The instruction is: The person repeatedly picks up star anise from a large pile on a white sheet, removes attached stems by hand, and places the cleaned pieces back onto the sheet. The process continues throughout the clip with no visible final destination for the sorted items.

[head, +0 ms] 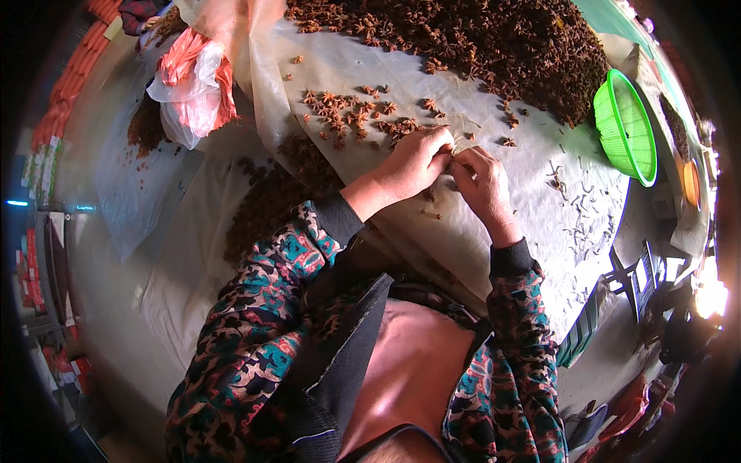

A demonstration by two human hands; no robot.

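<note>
My left hand (412,163) and my right hand (481,180) meet at their fingertips over a pale plastic sheet (509,197). Thumbs and index fingers pinch a small dried piece between them; the fingers hide most of it, so its exact kind is unclear. Loose star anise (347,113) lies in a small scatter beyond and left of my left hand. Close below the fingers are a dark pod and a short stem (431,215) on the sheet.
A large heap of star anise (480,46) covers the far side. At right stands a tilted green plastic basket (625,127), near scattered dark stems (582,220). Red and white plastic bags (200,87) sit at upper left, by another person's sleeve (139,14).
</note>
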